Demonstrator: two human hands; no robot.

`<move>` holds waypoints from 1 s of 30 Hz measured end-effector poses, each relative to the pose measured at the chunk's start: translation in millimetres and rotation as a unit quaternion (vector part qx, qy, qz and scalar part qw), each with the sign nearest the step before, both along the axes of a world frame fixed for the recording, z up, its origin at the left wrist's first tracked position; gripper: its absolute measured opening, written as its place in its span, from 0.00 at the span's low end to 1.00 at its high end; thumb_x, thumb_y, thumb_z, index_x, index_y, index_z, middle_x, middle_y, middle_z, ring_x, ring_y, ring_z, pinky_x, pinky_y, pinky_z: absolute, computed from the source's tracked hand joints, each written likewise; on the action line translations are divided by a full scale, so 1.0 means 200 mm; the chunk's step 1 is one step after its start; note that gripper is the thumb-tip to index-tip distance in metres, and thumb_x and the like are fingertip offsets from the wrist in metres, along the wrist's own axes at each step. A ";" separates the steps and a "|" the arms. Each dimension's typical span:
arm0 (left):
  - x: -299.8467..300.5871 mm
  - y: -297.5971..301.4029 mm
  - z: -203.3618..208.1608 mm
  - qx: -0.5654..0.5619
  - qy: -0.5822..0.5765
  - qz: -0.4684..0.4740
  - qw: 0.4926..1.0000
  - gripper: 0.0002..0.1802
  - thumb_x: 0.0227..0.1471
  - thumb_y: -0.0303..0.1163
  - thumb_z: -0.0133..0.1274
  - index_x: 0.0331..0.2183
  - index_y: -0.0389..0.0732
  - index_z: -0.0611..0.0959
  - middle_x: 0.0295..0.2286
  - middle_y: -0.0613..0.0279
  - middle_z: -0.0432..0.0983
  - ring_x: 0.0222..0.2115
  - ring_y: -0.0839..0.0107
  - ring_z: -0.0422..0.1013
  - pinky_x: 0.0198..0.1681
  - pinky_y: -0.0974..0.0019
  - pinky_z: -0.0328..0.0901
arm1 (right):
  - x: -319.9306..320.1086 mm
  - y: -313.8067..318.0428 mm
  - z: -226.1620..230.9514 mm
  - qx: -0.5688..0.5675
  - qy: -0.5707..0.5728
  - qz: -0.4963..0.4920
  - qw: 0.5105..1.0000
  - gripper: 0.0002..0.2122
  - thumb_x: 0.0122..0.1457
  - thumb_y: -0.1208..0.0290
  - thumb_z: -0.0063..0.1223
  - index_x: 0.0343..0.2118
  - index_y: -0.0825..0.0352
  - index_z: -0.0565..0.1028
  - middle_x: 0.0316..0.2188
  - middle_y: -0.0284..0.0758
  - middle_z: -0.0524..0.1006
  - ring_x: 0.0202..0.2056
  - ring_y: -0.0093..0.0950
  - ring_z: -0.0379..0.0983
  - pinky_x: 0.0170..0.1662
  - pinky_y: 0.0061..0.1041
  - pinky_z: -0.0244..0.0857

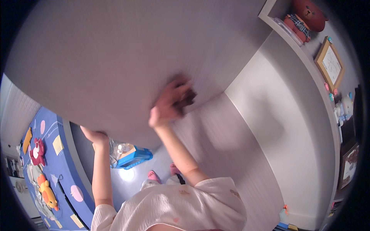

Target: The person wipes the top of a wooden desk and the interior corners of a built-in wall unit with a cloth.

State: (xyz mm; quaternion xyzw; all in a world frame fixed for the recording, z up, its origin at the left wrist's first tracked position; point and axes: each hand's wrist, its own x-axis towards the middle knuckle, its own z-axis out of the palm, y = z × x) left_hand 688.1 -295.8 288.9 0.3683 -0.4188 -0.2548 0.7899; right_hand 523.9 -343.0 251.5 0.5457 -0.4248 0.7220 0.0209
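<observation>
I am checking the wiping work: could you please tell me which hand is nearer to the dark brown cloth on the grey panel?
Right. The right hand presses the dark brown cloth against the grey panel; the left hand grips the panel's lower edge, well apart.

one teddy bear (307, 17), two picture frames (330, 63), two slippers (154, 176)

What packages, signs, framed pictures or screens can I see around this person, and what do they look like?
Blue box: on the floor under the panel's edge, near the left hand; a clear bag beside it.
Wooden-framed picture: upper right on a shelf, white face.
Dark-framed picture: far right edge, pale image.
Blue play mat: lower left, cartoon animals and pastel patches.
No screens visible.
</observation>
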 end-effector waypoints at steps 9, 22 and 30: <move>-0.09 -0.05 0.06 0.032 0.055 0.083 0.995 0.15 0.43 0.37 0.32 0.25 0.34 0.68 0.22 0.64 0.65 0.24 0.77 0.62 0.26 0.76 0.57 | -0.26 -0.12 -0.60 0.108 -0.098 -0.069 0.987 0.29 0.45 0.60 0.34 0.46 0.71 0.42 0.48 0.43 0.43 0.50 0.35 0.36 0.50 0.32 0.30; -0.11 -0.05 0.13 0.010 0.054 0.063 0.997 0.14 0.43 0.37 0.32 0.22 0.36 0.68 0.22 0.65 0.64 0.23 0.77 0.61 0.25 0.77 0.56 | -0.07 -0.07 -0.58 0.136 -0.661 0.137 0.725 0.25 0.43 0.57 0.32 0.38 0.75 0.57 0.40 0.40 0.56 0.41 0.32 0.53 0.42 0.27 0.48; -0.12 -0.07 0.12 -0.006 0.015 0.012 1.000 0.14 0.44 0.35 0.30 0.24 0.36 0.67 0.23 0.65 0.64 0.26 0.78 0.60 0.29 0.77 0.54 | 0.29 0.11 -0.57 0.204 -0.713 0.205 0.638 0.24 0.46 0.54 0.23 0.39 0.68 0.58 0.43 0.37 0.55 0.43 0.30 0.50 0.44 0.25 0.44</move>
